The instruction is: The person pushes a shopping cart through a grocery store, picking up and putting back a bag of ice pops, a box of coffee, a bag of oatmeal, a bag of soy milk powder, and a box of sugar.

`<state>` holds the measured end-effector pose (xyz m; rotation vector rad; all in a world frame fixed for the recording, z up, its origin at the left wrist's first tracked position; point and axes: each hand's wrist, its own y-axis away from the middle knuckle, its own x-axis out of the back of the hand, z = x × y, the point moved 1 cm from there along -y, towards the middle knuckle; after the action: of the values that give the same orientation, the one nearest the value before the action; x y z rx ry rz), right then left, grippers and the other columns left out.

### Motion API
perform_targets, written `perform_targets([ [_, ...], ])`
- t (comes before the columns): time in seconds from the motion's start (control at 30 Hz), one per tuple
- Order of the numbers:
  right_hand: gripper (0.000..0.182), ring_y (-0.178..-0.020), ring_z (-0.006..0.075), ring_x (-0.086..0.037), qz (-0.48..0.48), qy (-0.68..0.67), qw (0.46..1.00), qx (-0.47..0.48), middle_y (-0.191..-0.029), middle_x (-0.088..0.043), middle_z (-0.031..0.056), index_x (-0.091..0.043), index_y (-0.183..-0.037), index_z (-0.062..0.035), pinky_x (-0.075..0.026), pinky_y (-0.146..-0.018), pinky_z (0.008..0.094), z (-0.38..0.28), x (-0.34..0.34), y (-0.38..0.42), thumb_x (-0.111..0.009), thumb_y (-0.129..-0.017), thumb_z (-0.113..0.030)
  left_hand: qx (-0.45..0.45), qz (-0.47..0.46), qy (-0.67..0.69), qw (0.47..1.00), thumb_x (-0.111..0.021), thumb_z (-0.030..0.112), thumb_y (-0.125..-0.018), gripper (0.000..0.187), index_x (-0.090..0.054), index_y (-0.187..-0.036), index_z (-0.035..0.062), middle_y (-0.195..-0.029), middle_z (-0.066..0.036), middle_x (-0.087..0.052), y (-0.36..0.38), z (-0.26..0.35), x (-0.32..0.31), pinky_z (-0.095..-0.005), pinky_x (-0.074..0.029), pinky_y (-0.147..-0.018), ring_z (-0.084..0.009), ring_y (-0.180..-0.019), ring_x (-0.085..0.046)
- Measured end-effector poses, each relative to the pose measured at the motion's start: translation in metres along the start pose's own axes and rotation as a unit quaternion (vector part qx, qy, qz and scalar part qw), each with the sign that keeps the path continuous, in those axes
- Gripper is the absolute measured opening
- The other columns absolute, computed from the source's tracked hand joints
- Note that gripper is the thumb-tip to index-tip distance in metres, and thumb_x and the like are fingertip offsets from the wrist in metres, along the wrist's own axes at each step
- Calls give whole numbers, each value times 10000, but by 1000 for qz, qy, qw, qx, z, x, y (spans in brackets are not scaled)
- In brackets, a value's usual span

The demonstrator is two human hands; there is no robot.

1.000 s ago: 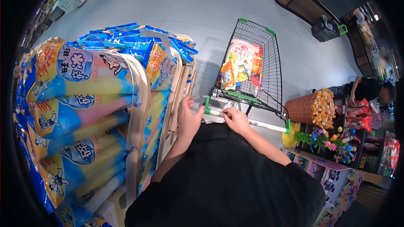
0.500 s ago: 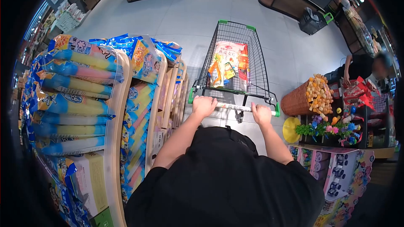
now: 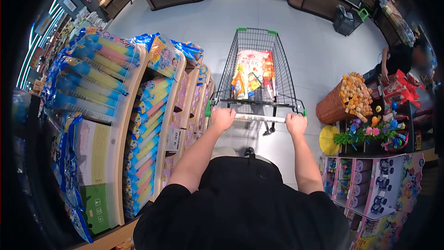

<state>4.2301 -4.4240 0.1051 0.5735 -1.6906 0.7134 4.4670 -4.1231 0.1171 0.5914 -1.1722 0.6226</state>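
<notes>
Both hands grip the white handle of a shopping cart [image 3: 287, 67], a black wire one with green corner caps. My left hand [image 3: 223, 119] is wrapped round the handle's left end. Around the right end close the fingers of my right hand [image 3: 296, 124]. Between them a stretch of the handle [image 3: 259, 118] shows printed lettering. Inside the basket, at its bottom, lies a large white and red food bag [image 3: 251, 59]. Smaller colourful packets [image 3: 254, 82], orange, yellow and green, rest on and beside it.
Close on my left stand wooden shelves stacked with blue and yellow snack bags [image 3: 99, 71]. To the right are a wicker basket [image 3: 329, 106], a yellow disc [image 3: 329, 140] and a toy display [image 3: 358, 183]. A person [image 3: 393, 67] is beside red packages. Grey floor [image 3: 222, 9] stretches ahead toward counters.
The shelves and displays sit a little differently in view, and more of the floor-level shelf shows at left. A shoe now shows below the handle. Both hands have stayed on the handle.
</notes>
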Motion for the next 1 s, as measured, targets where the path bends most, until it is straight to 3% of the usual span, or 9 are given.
perform_targets([
  [0.07,564,-783,392,-748,-24,18,1000,4,-797,-772,213,-826,-782,-50,-522,-897,508,-2,4,24,-471,-1043,-401,8,-3,-3,1000,-444,458,-1091,558,-839,-981,79,-1011,-167,-819,25,0,5,-545,-467,-1063,-359,-1013,-760],
  [0.43,539,-775,363,-741,36,38,999,-3,-764,-768,188,-804,-741,-22,-513,-882,489,-31,18,188,-498,-1030,-359,-1,19,-20,1000,-440,457,-1091,547,-852,-985,113,-993,-134,-825,187,-31,-12,-531,-451,-1059,-329,-993,-764],
  [0.6,545,-768,363,-746,17,56,998,6,-797,-784,186,-824,-762,-43,-509,-868,486,-37,31,270,-469,-1034,-354,62,46,19,997,-514,468,-1033,541,-844,-814,99,-896,-171,-810,271,-29,-21,-514,-463,-1014,-336,-887,-764],
  [0.77,549,-830,391,-755,-52,64,997,3,-862,-796,199,-838,-834,-46,-515,-898,493,-39,54,353,-448,-1042,-371,42,69,23,996,-502,429,-1027,531,-837,-793,90,-891,-148,-813,361,-33,-25,-516,-447,-994,-327,-924,-748],
  [0.87,593,-1038,411,-763,-208,64,976,-28,-1065,-806,232,-860,-973,-70,-533,-977,493,-41,72,389,-414,-1052,-452,61,47,27,997,-490,405,-1031,528,-837,-799,83,-894,-142,-816,411,-38,-32,-513,-428,-1044,-324,-960,-748],
  [1.0,543,-1090,407,-761,-306,41,950,-52,-1112,-807,223,-866,-967,-101,-551,-994,500,-44,84,444,-450,-1020,-447,60,60,21,996,-494,403,-1027,518,-839,-807,85,-894,-144,-816,486,-45,-44,-503,-422,-1067,-321,-940,-751],
])
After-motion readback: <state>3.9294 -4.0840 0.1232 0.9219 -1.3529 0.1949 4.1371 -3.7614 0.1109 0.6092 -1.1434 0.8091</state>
